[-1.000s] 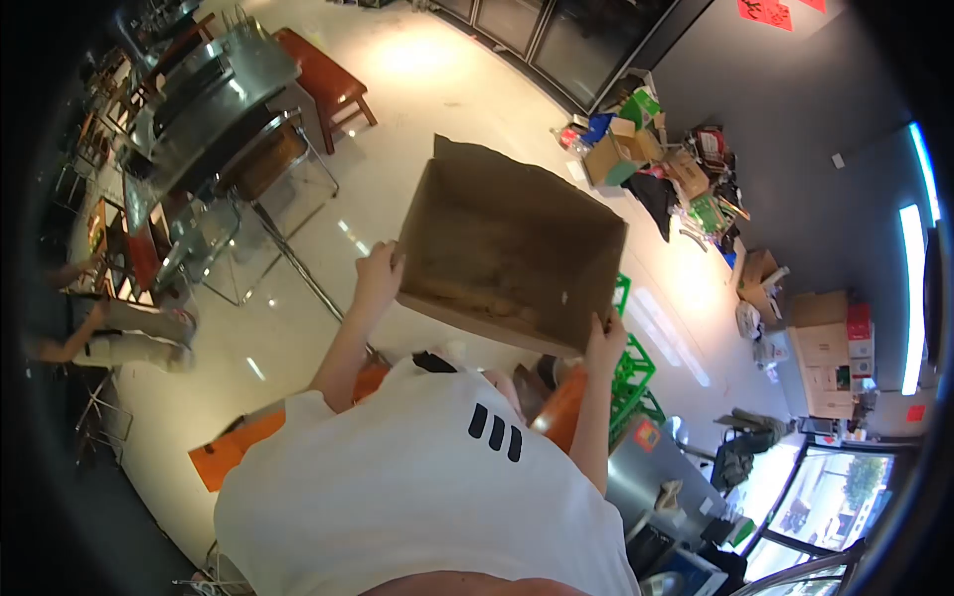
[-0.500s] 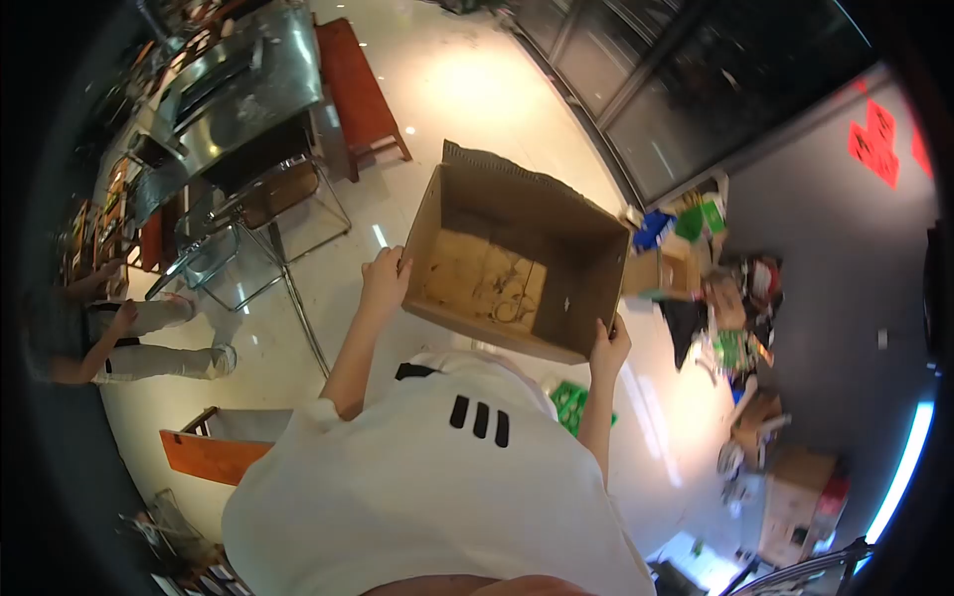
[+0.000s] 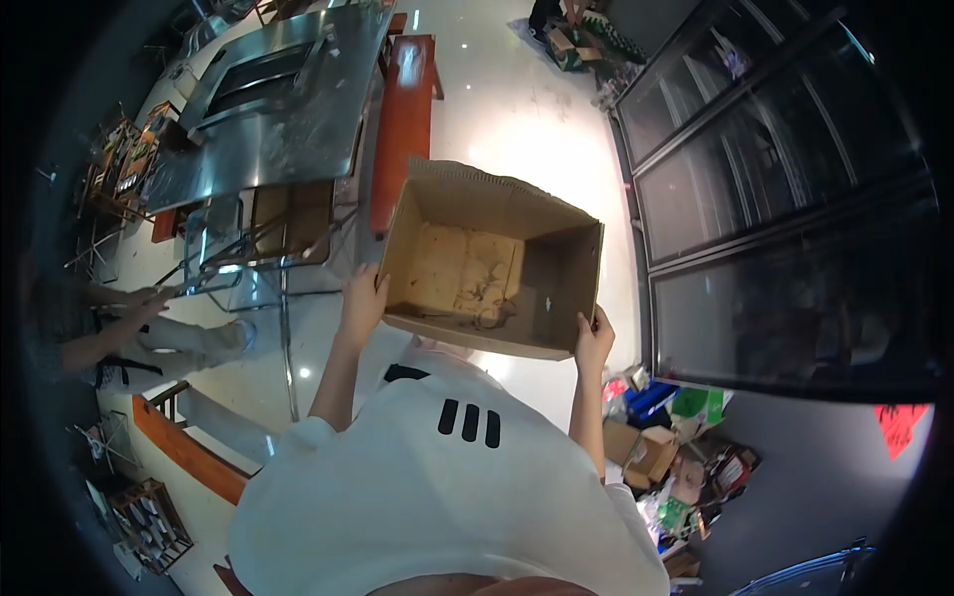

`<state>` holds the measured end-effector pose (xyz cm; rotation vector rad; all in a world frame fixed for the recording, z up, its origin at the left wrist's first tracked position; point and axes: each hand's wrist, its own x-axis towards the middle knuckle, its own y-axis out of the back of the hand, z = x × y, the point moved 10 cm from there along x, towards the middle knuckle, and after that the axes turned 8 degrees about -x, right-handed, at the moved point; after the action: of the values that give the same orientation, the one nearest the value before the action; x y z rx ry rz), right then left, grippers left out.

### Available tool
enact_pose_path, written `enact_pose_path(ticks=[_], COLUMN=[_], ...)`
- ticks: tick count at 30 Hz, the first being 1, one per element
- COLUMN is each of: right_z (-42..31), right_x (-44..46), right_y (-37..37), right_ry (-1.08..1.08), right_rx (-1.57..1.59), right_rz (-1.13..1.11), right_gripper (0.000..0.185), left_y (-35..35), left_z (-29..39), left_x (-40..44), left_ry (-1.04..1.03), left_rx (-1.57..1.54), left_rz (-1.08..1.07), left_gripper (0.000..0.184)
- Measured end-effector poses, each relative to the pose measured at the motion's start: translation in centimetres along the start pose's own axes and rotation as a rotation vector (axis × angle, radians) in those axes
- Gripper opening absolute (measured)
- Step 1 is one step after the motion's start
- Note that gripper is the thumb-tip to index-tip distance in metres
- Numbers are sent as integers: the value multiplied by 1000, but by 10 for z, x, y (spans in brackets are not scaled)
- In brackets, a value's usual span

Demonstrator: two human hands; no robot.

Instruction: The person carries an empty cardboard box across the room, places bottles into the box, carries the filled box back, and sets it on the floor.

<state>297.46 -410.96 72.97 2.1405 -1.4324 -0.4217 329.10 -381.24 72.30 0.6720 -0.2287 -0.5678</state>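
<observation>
The cardboard box is held up to the right of the metal table and nearer the wearer, its open top facing the camera. It is plain brown, with a ragged far edge, dark smudges and ring-like marks across the bottom, and a small white spot inside the right wall. Both hands are closed on it: the left hand grips the side nearer the table, the right hand the side farther from it.
</observation>
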Motion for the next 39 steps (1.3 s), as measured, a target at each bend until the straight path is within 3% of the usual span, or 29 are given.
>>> enact_pose_path(ticks=[4,11,18,22,24,25,26,28,30,32,33,39], right_z=[-39,-37,-120,-171,-197,-206,-219,-262,-278,-304,-317,-390], right_x=[119,330,597,704,752,780,806,851,888,945,978,1119], right_y=[-9,-59,-168,-229,-277,-298,-322,-364,-401,-448,-470,-539], right_ry=[-77,-58,58,94,164,246,268,182,287,153,194,161], right_rx=[-139,62,40,108,23,-147,-22,-104,-95,-248,-64,-59], right_rz=[-24,67,-168,-162,-315,-268,-286,-388,-330,-396,-354,-310], right_gripper=[25,24,27,29,28,27,26,27,23,24,24,26], left_y=[-15,-86,-91,-73,-65,-62,-59,-57,-58,-54,-45,-13], left_z=[58,99,122,112,104,95,85,67,40,21,22,36], left_x=[127,342,556,639,680,701,729,786,836,920,963,1166], left_ry=[-61,-84,49,132,116,166,210,183,255,265,256,177], left_rx=[28,98,129,77,20,-16,-52,-50,-84,12,2,60], left_rz=[14,-36,129,183,260,290,322,405,367,327,320,255], left_gripper=[17,18,22,17,15,13,12,10,13,17,16,17])
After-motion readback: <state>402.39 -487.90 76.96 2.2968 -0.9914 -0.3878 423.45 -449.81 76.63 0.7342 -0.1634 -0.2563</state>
